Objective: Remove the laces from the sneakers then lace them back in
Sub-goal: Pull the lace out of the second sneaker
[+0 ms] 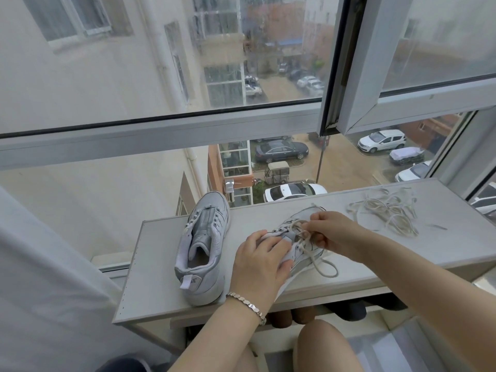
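Note:
Two pale grey sneakers lie on a white shelf top [161, 285]. The left sneaker [204, 248] has no lace and points away from me. The right sneaker [300, 232] is partly laced with a beige lace [322, 264] that loops loose over its near side. My left hand [260, 264] presses down on this sneaker's heel and tongue, covering much of it. My right hand [330, 232] pinches the lace at the eyelets in the middle of the shoe. A second loose beige lace [389, 210] lies in a tangle at the far right of the shelf.
The shelf stands against a large window [161, 76]; an open sash [402, 89] hangs above the right end. A white curtain [48, 291] is at the left. My knees [322, 347] are below the shelf's front edge, and dark shoes [349, 310] sit under it.

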Tool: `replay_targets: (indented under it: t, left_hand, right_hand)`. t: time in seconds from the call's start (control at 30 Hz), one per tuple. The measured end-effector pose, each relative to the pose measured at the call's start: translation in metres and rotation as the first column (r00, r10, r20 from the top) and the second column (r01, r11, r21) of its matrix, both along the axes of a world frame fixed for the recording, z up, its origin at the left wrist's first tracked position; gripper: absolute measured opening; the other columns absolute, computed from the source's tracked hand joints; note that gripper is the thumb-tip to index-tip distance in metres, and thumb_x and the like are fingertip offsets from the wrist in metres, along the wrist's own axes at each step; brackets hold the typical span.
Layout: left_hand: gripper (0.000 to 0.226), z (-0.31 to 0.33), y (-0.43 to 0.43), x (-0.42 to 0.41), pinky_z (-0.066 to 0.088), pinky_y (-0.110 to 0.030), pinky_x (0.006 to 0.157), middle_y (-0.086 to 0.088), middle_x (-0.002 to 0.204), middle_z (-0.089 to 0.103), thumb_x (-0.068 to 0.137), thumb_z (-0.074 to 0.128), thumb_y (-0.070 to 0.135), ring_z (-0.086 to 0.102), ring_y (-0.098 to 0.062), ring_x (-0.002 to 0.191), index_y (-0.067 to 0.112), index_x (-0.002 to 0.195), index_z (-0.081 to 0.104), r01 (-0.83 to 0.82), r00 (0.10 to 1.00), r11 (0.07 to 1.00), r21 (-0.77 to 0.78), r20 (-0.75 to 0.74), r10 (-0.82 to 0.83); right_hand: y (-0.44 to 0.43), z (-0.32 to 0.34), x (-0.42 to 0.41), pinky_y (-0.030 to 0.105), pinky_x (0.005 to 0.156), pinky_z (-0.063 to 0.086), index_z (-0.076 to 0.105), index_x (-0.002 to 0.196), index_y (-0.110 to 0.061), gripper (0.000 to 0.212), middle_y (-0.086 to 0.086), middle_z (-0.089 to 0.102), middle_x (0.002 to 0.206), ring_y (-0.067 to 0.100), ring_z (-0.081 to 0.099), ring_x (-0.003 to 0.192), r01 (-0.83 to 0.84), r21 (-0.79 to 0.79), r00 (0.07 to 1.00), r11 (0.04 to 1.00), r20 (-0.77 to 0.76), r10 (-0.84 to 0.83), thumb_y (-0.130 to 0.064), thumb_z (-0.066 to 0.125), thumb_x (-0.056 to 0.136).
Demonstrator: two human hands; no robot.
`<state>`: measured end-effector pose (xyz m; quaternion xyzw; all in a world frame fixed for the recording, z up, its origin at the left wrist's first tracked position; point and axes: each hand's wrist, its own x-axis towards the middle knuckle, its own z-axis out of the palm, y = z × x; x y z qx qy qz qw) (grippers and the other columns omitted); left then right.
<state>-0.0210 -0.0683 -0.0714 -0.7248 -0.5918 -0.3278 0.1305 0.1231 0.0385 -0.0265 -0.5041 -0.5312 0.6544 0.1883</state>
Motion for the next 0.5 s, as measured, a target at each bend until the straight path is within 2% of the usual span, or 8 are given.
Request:
replay_targets:
  t: [0.1, 0.17, 0.23, 0.3, 0.33, 0.4, 0.47, 0.5]
  left_hand:
    - [0.019, -0.001, -0.002, -0.002, 0.052, -0.025, 0.066, 0.019, 0.088, 0.068, 0.073, 0.043, 0.038, 0.055, -0.015, 0.091, 0.035, 0.092, 0.043, 0.001, 1.0, 1.0, 0.013, 0.006, -0.001]
    - [0.019, 0.001, -0.002, -0.002, 0.052, -0.024, 0.063, 0.021, 0.085, 0.068, 0.072, 0.043, 0.038, 0.06, -0.016, 0.086, 0.036, 0.091, 0.042, -0.012, 1.0, 1.0, 0.013, 0.0, 0.012]
    - [0.02, 0.003, -0.003, -0.001, 0.052, -0.024, 0.061, 0.02, 0.082, 0.067, 0.071, 0.046, 0.037, 0.062, -0.017, 0.083, 0.035, 0.09, 0.042, -0.004, 1.0, 1.0, 0.006, -0.004, 0.004]
    - [0.02, 0.004, -0.003, -0.001, 0.052, -0.025, 0.061, 0.019, 0.082, 0.067, 0.07, 0.047, 0.036, 0.06, -0.016, 0.085, 0.034, 0.09, 0.043, -0.006, 1.0, 1.0, 0.002, 0.024, 0.006]
    - [0.019, 0.004, -0.002, -0.001, 0.052, -0.026, 0.061, 0.019, 0.082, 0.067, 0.071, 0.045, 0.036, 0.056, -0.015, 0.088, 0.034, 0.09, 0.043, -0.019, 0.999, 1.0, -0.003, 0.038, 0.019]
    - [0.019, 0.005, -0.001, -0.002, 0.052, -0.026, 0.061, 0.019, 0.082, 0.067, 0.071, 0.044, 0.035, 0.046, -0.012, 0.09, 0.033, 0.089, 0.043, -0.048, 0.998, 0.999, -0.015, 0.046, 0.049]
    - [0.02, 0.008, -0.002, -0.001, 0.052, -0.027, 0.06, 0.019, 0.082, 0.067, 0.07, 0.05, 0.034, 0.051, -0.013, 0.089, 0.033, 0.089, 0.044, -0.039, 0.998, 0.999, -0.037, 0.047, 0.041]
    - [0.024, 0.009, -0.002, -0.001, 0.052, -0.027, 0.059, 0.018, 0.081, 0.067, 0.068, 0.057, 0.031, 0.058, -0.016, 0.086, 0.033, 0.088, 0.045, -0.024, 0.999, 0.998, -0.052, 0.044, 0.026]
  right_hand:
    - [0.002, 0.013, 0.009, 0.024, 0.05, 0.022, 0.046, 0.062, -0.014, 0.022, -0.001, 0.046, 0.052, 0.011, 0.027, 0.051, -0.206, -0.154, 0.978, 0.966, -0.039, 0.203, -0.006, 0.052, 0.082]
    - [0.003, 0.018, 0.011, 0.024, 0.051, 0.023, 0.039, 0.053, -0.017, 0.031, -0.004, 0.043, 0.049, 0.012, 0.027, 0.052, -0.26, -0.129, 0.964, 0.957, 0.013, 0.264, 0.0, 0.055, 0.074]
    - [-0.001, 0.017, 0.007, 0.024, 0.051, 0.025, 0.034, 0.054, -0.017, 0.039, -0.002, 0.038, 0.052, 0.013, 0.03, 0.052, -0.24, 0.054, 0.955, 0.969, 0.193, 0.225, 0.009, 0.052, 0.077]
    - [-0.002, 0.012, 0.001, 0.021, 0.046, 0.025, 0.034, 0.059, -0.018, 0.035, -0.002, 0.037, 0.056, 0.014, 0.031, 0.051, -0.23, 0.393, 0.911, 0.89, 0.408, 0.055, 0.006, 0.052, 0.075]
    - [-0.003, 0.01, -0.003, 0.018, 0.044, 0.026, 0.035, 0.062, -0.018, 0.032, -0.002, 0.039, 0.057, 0.013, 0.032, 0.051, -0.202, 0.504, 0.898, 0.84, 0.438, -0.046, 0.003, 0.054, 0.076]
    - [-0.003, 0.002, -0.005, 0.014, 0.041, 0.03, 0.039, 0.068, -0.017, 0.031, 0.0, 0.045, 0.061, 0.013, 0.038, 0.051, 0.08, 0.45, 0.953, 0.889, 0.226, -0.2, 0.001, 0.062, 0.077]
    - [-0.004, -0.006, -0.001, 0.018, 0.05, 0.037, 0.041, 0.073, -0.015, 0.033, 0.007, 0.048, 0.069, 0.016, 0.043, 0.056, 0.327, 0.185, 0.942, 0.927, 0.017, -0.336, 0.003, 0.068, 0.075]
    - [-0.006, -0.008, 0.001, 0.022, 0.054, 0.039, 0.043, 0.076, -0.014, 0.032, 0.009, 0.049, 0.072, 0.018, 0.045, 0.058, 0.379, 0.1, 0.925, 0.92, -0.024, -0.378, 0.005, 0.069, 0.075]
